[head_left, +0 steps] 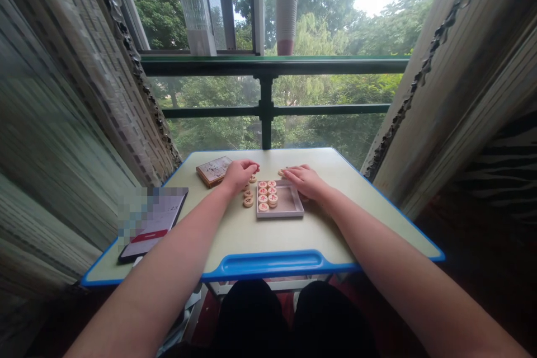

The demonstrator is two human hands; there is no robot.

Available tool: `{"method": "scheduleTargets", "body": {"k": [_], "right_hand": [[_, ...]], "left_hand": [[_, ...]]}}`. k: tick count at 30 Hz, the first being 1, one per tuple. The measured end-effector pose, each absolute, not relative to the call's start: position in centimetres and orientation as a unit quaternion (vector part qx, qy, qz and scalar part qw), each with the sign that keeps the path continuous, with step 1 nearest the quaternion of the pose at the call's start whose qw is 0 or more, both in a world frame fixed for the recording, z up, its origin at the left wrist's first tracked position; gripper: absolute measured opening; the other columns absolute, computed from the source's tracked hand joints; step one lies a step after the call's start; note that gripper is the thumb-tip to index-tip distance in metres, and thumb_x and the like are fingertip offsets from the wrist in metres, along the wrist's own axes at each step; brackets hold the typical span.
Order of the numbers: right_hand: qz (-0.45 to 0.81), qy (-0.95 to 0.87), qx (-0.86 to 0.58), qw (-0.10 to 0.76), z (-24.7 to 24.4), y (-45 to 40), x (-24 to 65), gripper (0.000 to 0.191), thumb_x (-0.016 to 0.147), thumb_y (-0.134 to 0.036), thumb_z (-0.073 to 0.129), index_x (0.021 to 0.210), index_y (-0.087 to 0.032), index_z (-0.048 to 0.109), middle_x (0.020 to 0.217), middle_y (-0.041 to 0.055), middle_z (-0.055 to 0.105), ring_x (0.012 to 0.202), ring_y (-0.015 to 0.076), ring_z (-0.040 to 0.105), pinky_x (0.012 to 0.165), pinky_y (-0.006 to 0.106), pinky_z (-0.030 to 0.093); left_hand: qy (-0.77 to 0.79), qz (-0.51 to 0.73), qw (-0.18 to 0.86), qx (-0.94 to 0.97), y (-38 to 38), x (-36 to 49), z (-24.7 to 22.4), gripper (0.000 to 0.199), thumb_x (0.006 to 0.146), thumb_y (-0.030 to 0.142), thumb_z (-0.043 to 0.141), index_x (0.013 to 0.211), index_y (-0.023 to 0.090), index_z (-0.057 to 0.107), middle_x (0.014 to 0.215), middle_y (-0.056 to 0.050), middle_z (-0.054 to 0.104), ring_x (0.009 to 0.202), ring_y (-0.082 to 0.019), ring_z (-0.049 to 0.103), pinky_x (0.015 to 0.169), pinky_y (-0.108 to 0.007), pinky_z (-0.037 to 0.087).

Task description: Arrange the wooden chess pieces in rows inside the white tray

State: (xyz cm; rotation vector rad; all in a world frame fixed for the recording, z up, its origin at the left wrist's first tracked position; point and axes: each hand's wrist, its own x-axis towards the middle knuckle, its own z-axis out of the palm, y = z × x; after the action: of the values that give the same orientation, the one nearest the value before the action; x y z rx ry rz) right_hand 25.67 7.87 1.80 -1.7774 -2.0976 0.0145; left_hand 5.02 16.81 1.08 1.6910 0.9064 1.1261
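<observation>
Xiangqi pieces with red characters (263, 198) stand in rows in the left part of a shallow open box (280, 215). Left of the box, a short column of round pieces with dark characters (248, 202) lies on the table. Above that column hovers my left hand (239, 176), its fingers pinched together; whatever they hold is hidden. My right hand (305, 180) reaches over the box's far right corner, fingers stretched out. Its fingertips touch or nearly touch a pale piece (281, 172) behind the box.
The patterned box lid (213, 170) lies behind my left wrist. A tablet or large phone (155, 224) rests at the table's left edge. The pale table (335, 229) has a raised blue rim. Curtains (403, 123) hang on both sides, and a green railing (266, 67) crosses the window.
</observation>
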Motion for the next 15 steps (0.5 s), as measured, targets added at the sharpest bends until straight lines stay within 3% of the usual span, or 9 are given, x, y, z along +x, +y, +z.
{"method": "scheduleTargets", "body": {"k": [6, 15], "right_hand": [[-0.02, -0.652, -0.711, 0.264, 2.1, 8.1, 27.4, 0.051, 0.096, -0.037, 0.018, 0.117, -0.019, 0.061, 0.119, 0.0067, 0.063, 0.113, 0.0207, 0.052, 0.097, 0.035, 0.033], [0.058, -0.755, -0.632, 0.165, 1.5, 8.0, 25.8, 0.05, 0.094, -0.043, 0.022, 0.115, -0.026, 0.063, 0.13, -0.0003, 0.056, 0.124, 0.0217, 0.042, 0.103, 0.04, 0.027]], "left_hand": [[0.374, 0.479, 0.442, 0.66, 17.0, 4.9, 1.2, 0.018, 0.065, 0.031, 0.063, 0.07, 0.014, 0.067, 0.068, -0.006, 0.068, 0.065, -0.015, 0.06, 0.061, -0.028, 0.046], [0.396, 0.469, 0.432, 0.661, 17.2, 4.8, 1.3, 0.017, 0.067, 0.03, 0.061, 0.07, 0.014, 0.067, 0.07, -0.007, 0.07, 0.067, -0.017, 0.062, 0.063, -0.029, 0.046]]}}
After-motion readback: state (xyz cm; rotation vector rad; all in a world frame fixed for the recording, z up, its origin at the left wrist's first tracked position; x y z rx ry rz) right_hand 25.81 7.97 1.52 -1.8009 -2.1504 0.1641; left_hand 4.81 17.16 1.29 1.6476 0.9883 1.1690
